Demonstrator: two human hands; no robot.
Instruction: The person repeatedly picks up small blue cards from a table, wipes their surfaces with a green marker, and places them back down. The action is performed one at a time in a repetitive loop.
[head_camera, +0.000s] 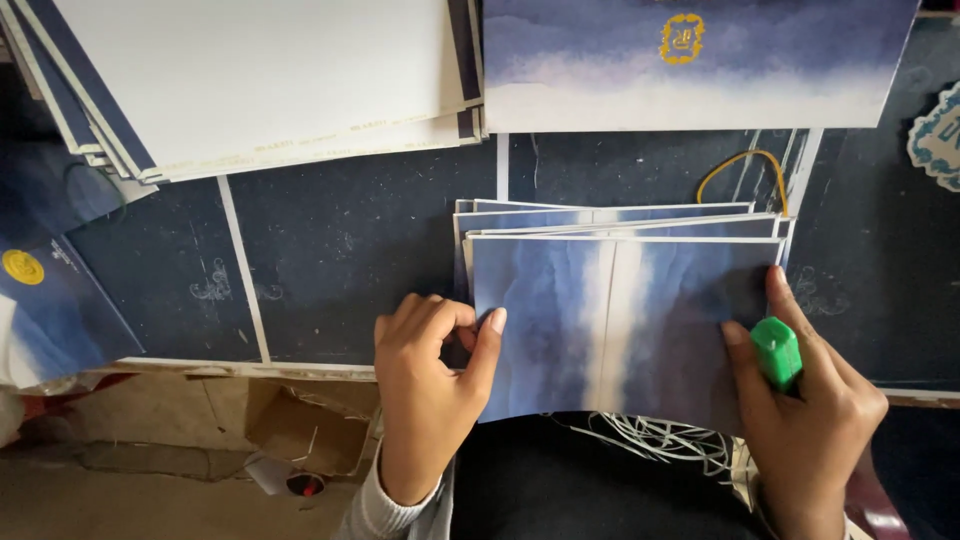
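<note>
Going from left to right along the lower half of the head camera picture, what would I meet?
Dark blue card with a gold seal → left hand → blue-and-white sheet on top of the pile → green marker in the right hand.
</note>
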